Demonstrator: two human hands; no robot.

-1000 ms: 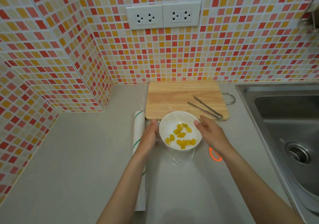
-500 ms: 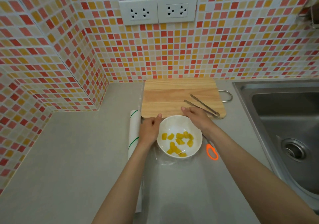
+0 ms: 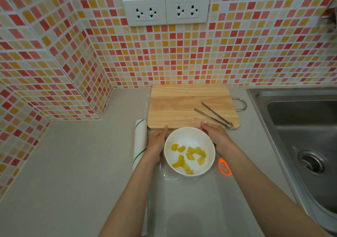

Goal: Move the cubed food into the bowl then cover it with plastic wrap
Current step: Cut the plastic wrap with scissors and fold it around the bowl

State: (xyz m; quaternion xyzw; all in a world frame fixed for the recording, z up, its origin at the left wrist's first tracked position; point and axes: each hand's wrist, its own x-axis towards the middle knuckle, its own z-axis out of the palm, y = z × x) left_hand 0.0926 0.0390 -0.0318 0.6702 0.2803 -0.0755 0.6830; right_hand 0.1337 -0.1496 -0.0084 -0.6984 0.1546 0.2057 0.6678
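A white bowl (image 3: 189,134) holding several yellow food cubes (image 3: 189,156) stands on a clear sheet of plastic wrap (image 3: 182,200) spread over the counter. The wrap's roll (image 3: 140,142) lies to the bowl's left. My left hand (image 3: 156,142) is against the bowl's left side, thumb pointing toward the board. My right hand (image 3: 216,136) is at the bowl's far right side. The fingers of both hands curl down onto the wrap's far edge beside the bowl. The wrap is hard to see under them.
A wooden cutting board (image 3: 182,105) with metal tongs (image 3: 213,116) lies just beyond the bowl against the tiled wall. An orange-handled tool (image 3: 224,166) lies right of the bowl. A steel sink (image 3: 300,136) fills the right side.
Both hands slid from the bowl's sides to its far side near the board's edge. The bowl sits a little nearer to me than before.
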